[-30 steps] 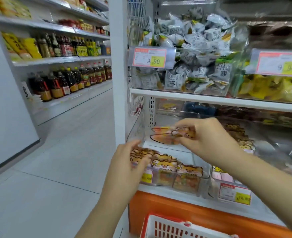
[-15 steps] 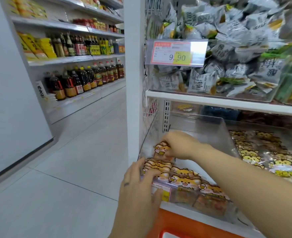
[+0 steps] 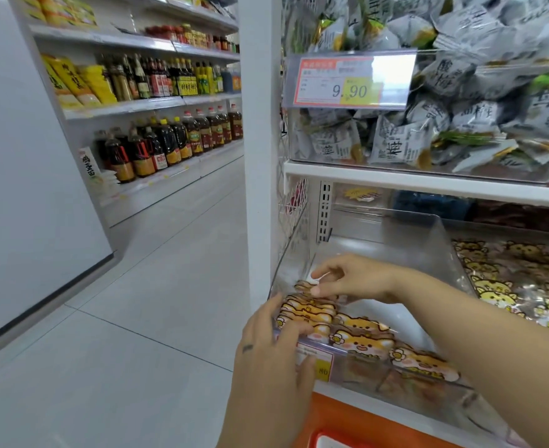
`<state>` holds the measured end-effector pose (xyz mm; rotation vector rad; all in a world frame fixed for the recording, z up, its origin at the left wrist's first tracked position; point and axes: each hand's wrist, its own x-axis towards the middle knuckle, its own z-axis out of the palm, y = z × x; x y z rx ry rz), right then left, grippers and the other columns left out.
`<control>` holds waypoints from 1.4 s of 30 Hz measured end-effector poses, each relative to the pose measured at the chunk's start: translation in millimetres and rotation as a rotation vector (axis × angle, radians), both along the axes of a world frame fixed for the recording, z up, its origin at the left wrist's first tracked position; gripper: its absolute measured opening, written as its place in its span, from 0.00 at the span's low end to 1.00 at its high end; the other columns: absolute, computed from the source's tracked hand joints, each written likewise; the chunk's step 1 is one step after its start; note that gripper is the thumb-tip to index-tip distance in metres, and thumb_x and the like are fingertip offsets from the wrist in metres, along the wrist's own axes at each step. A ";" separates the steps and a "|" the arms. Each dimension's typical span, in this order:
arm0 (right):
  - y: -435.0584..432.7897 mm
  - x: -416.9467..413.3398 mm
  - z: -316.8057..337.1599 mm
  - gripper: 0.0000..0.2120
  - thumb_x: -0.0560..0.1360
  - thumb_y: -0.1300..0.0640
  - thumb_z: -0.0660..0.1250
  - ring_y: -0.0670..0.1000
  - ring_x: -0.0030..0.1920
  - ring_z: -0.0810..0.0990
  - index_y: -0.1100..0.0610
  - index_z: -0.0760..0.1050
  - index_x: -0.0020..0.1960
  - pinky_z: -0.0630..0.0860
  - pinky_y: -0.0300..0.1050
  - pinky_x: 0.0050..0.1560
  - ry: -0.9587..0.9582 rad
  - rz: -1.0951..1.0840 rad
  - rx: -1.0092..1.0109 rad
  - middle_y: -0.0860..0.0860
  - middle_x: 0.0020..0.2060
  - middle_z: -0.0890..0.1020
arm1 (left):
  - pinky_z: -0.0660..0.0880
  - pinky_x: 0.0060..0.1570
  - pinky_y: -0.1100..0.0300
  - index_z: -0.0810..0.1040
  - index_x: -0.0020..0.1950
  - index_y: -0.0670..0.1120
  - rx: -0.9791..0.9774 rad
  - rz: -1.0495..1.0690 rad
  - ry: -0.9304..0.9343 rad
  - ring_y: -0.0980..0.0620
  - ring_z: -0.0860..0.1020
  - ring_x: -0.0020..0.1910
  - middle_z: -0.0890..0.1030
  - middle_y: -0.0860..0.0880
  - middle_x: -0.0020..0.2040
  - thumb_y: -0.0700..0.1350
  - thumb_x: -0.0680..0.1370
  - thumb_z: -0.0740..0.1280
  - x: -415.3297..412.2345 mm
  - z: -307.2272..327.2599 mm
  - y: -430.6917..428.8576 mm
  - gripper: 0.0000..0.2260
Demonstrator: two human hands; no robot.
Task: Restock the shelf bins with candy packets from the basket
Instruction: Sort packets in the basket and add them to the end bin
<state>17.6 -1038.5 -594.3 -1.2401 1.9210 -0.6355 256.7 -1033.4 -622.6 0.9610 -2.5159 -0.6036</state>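
Hands, blur and frame edges hide much of the restocking.
The left hand point(image 3: 266, 360) covers most of the price tag point(image 3: 323, 370) on the lower bin point(image 3: 441, 240), leaving only "80" legible. The right hand point(image 3: 357, 279) is blurred at its fingertips point(image 3: 318, 273), so whether they pinch a candy packet point(image 3: 302, 286) cannot be told, and its forearm point(image 3: 493, 344) hides part of that bin. Only a red-and-white corner of the basket point(image 3: 329, 442) shows at the bottom edge. The upper bin point(image 3: 428, 166) runs off the top and right. The small print on its tag point(image 3: 347, 80) and the far bottle labels point(image 3: 169, 150) are too small to read.
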 end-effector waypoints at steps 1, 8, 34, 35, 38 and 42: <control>2.7 1.0 1.1 0.23 0.74 0.47 0.73 0.55 0.61 0.78 0.51 0.74 0.67 0.77 0.55 0.63 -0.019 -0.005 0.035 0.53 0.61 0.79 | 0.54 0.75 0.62 0.69 0.64 0.65 0.000 0.002 0.001 0.60 0.47 0.77 0.45 0.64 0.77 0.54 0.80 0.64 0.1 -0.1 0.1 0.14; 3.1 -2.5 -8.9 0.13 0.84 0.53 0.58 0.53 0.68 0.67 0.49 0.75 0.67 0.71 0.58 0.67 -0.130 -0.151 0.052 0.46 0.64 0.74 | 0.57 0.76 0.61 0.69 0.64 0.65 0.014 0.013 -0.008 0.60 0.48 0.77 0.44 0.65 0.77 0.55 0.80 0.64 -1.8 1.5 1.2 0.14; 1.0 -9.6 -35.1 0.29 0.78 0.56 0.67 0.56 0.63 0.75 0.40 0.62 0.74 0.72 0.56 0.65 0.587 0.296 0.160 0.50 0.65 0.76 | 0.56 0.74 0.62 0.70 0.65 0.65 0.007 0.039 -0.028 0.56 0.48 0.78 0.45 0.61 0.79 0.54 0.79 0.65 -6.5 0.2 1.4 0.15; -2.1 -9.1 -35.2 0.27 0.78 0.56 0.67 0.57 0.60 0.75 0.41 0.63 0.73 0.73 0.57 0.64 0.612 0.315 0.152 0.52 0.62 0.76 | 0.56 0.75 0.62 0.70 0.66 0.65 0.002 0.041 -0.040 0.56 0.47 0.78 0.44 0.61 0.79 0.55 0.80 0.64 -6.6 0.4 1.0 0.15; -6.5 -9.7 -33.5 0.29 0.78 0.56 0.67 0.57 0.62 0.74 0.43 0.61 0.74 0.73 0.56 0.63 0.637 0.341 0.165 0.53 0.64 0.75 | 0.56 0.75 0.62 0.70 0.66 0.65 -0.004 0.028 -0.044 0.56 0.48 0.78 0.44 0.60 0.79 0.55 0.79 0.65 -6.6 1.1 0.6 0.15; -6.0 -12.5 -29.5 0.35 0.77 0.64 0.65 0.52 0.62 0.75 0.44 0.56 0.78 0.73 0.44 0.56 0.516 0.304 0.223 0.50 0.65 0.76 | 0.54 0.75 0.63 0.69 0.66 0.66 -0.025 0.037 -0.069 0.57 0.47 0.78 0.43 0.61 0.79 0.56 0.80 0.63 -5.7 2.6 0.7 0.15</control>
